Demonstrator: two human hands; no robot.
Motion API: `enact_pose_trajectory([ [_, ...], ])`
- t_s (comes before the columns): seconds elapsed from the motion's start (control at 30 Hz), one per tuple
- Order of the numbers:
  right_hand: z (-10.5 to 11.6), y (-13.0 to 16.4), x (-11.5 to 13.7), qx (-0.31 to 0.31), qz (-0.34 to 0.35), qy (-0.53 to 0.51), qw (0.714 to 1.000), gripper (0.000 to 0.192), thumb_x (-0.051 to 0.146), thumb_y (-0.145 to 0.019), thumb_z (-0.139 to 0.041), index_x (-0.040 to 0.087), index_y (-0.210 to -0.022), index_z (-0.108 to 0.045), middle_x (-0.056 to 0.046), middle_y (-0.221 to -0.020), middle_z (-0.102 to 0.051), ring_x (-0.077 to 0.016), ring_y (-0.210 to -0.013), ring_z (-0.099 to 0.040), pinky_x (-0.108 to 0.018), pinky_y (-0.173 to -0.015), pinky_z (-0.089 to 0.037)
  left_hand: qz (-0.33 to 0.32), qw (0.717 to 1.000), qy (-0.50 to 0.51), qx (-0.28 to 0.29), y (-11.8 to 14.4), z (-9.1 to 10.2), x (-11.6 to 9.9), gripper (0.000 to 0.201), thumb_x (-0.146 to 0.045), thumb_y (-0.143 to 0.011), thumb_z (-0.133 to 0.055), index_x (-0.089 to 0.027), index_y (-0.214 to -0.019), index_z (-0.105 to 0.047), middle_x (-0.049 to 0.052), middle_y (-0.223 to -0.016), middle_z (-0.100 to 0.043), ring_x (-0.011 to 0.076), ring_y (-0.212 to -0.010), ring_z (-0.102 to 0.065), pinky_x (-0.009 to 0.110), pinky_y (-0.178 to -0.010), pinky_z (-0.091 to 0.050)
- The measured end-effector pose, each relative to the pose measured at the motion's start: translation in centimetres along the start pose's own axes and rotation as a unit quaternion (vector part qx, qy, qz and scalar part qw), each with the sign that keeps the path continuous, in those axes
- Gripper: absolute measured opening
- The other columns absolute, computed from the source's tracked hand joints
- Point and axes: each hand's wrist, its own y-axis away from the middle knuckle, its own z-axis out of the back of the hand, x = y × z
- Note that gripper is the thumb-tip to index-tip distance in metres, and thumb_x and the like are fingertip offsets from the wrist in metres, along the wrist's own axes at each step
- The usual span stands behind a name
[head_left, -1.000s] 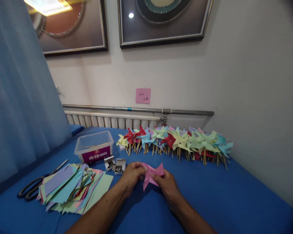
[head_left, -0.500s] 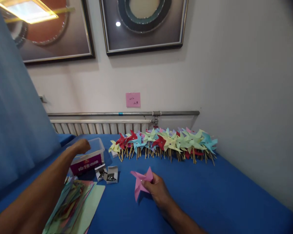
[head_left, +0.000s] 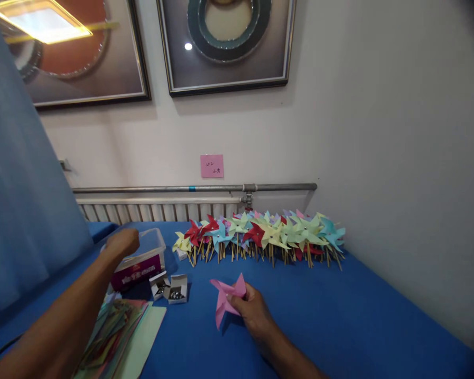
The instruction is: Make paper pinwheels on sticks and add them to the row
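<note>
Right hand: your right hand (head_left: 249,310) pinches the pink pinwheel (head_left: 226,298) near its centre, fingers closed on the folds, likely so the four points do not spring open.
Pink pinwheel: near middle of the blue tabletop (head_left: 339,321), lower tip touching or just above the cloth; no stick on it that shows.
Left hand: your left hand (head_left: 122,243) hangs over the clear plastic box (head_left: 142,256) at far left, fingers loosely curled; cannot tell whether it holds anything.
Plastic box: purple label faces you; contents hidden behind the hand.
Small boxes: two open white cardboard boxes (head_left: 169,288) of small metal bits sit between the plastic box and the pink pinwheel, within reach of either hand.
Paper stack: coloured sheets (head_left: 120,337) fanned out near left, partly under your forearm.
Finished row: many pinwheels on sticks (head_left: 260,237) line the far edge by the wall, well apart from your hands.
</note>
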Motion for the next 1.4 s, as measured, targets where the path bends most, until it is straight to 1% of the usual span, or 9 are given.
enact_pose_trajectory([
  [0.1, 0.2, 0.1, 0.2, -0.014, -0.003, -0.020, 1.000, 0.019, 0.029, -0.065, -0.075, 0.017, -0.077, -0.068, 0.002, -0.064, -0.065, -0.0133, -0.058, -0.053, -0.024, -0.057, -0.039, -0.047, 0.998, 0.031, -0.008, 2.4, -1.1, -2.4, 0.014, -0.019, -0.084, -0.053, -0.015, -0.083, -0.067, 0.010, -0.078, -0.069, 0.0272, -0.086, -0.066, 0.033, -0.079, -0.044],
  [0.2, 0.5, 0.2, 0.4, -0.032, -0.021, -0.070, 0.997, 0.027, 0.033, -0.065, -0.081, 0.017, -0.083, -0.071, 0.001, -0.069, -0.069, -0.0148, -0.062, -0.058, -0.026, -0.060, -0.044, -0.114, 0.965, 0.217, 0.092, 7.1, -5.1, -5.8, 0.019, -0.022, -0.085, -0.050, -0.018, -0.086, -0.068, 0.003, -0.076, -0.068, 0.0197, -0.075, -0.062, 0.026, -0.069, -0.042],
  [0.27, 0.7, 0.2, 0.7, -0.037, -0.036, -0.110, 0.993, 0.034, 0.036, -0.063, -0.084, 0.017, -0.088, -0.072, -0.001, -0.073, -0.072, -0.0173, -0.065, -0.063, -0.028, -0.065, -0.050, -0.104, 0.945, 0.280, 0.133, 10.4, -8.5, -7.8, 0.018, -0.018, -0.082, -0.049, -0.017, -0.082, -0.067, 0.000, -0.069, -0.063, 0.0165, -0.068, -0.057, 0.024, -0.064, -0.038],
  [0.33, 0.9, 0.2, 1.0, -0.041, -0.049, -0.142, 0.988, 0.038, 0.036, -0.060, -0.088, 0.017, -0.089, -0.073, -0.002, -0.076, -0.074, -0.0190, -0.068, -0.066, -0.031, -0.069, -0.054, -0.085, 0.941, 0.293, 0.145, 13.1, -11.3, -9.2, 0.017, -0.013, -0.080, -0.049, -0.016, -0.076, -0.066, -0.001, -0.066, -0.061, 0.0147, -0.067, -0.054, 0.024, -0.062, -0.033],
  [0.47, 1.0, 0.1, 1.5, -0.061, -0.061, -0.172, 0.981, 0.040, 0.033, -0.053, -0.094, 0.017, -0.082, -0.073, -0.002, -0.075, -0.074, -0.0178, -0.069, -0.066, -0.030, -0.070, -0.055, -0.080, 0.918, 0.340, 0.185, 15.7, -13.9, -10.2, 0.016, -0.015, -0.082, -0.050, -0.016, -0.076, -0.065, -0.002, -0.063, -0.056, 0.0131, -0.062, -0.049, 0.025, -0.059, -0.029],
  [0.63, 0.9, -0.2, 1.4, -0.070, -0.058, -0.184, 0.979, 0.042, 0.036, -0.048, -0.098, 0.017, -0.076, -0.072, 0.000, -0.070, -0.071, -0.0147, -0.062, -0.062, -0.028, -0.061, -0.053, -0.076, 0.856, 0.427, 0.281, 16.2, -14.2, -10.6, 0.014, -0.020, -0.082, -0.052, -0.015, -0.074, -0.062, -0.004, -0.058, -0.048, 0.0108, -0.055, -0.039, 0.025, -0.054, -0.026],
  [0.77, 1.0, -0.3, 1.3, -0.067, -0.052, -0.179, 0.980, 0.044, 0.040, -0.046, -0.099, 0.017, -0.071, -0.070, 0.002, -0.064, -0.067, -0.0123, -0.058, -0.058, -0.026, -0.058, -0.052, -0.054, 0.840, 0.445, 0.305, 16.2, -13.6, -10.7, 0.012, -0.023, -0.081, -0.055, -0.017, -0.071, -0.059, -0.007, -0.053, -0.041, 0.0093, -0.050, -0.032, 0.025, -0.051, -0.022],
  [0.93, 1.1, -0.4, 1.3, -0.071, -0.064, -0.181, 0.979, 0.050, 0.040, -0.040, -0.101, 0.017, -0.072, -0.071, 0.002, -0.066, -0.069, -0.0131, -0.061, -0.060, -0.027, -0.061, -0.053, -0.049, 0.851, 0.432, 0.294, 16.3, -13.1, -10.8, 0.012, -0.022, -0.081, -0.055, -0.017, -0.071, -0.059, -0.006, -0.055, -0.044, 0.0094, -0.051, -0.035, 0.024, -0.051, -0.023],
  [1.4, 0.9, -0.2, 1.1, -0.042, -0.057, -0.195, 0.978, 0.042, 0.038, -0.047, -0.099, 0.018, -0.073, -0.073, 0.002, -0.064, -0.068, -0.0115, -0.057, -0.057, -0.025, -0.056, -0.049, -0.065, 0.858, 0.423, 0.283, 16.3, -13.9, -10.7, 0.014, -0.021, -0.083, -0.053, -0.016, -0.070, -0.059, -0.005, -0.055, -0.044, 0.0093, -0.052, -0.035, 0.024, -0.050, -0.023],
])
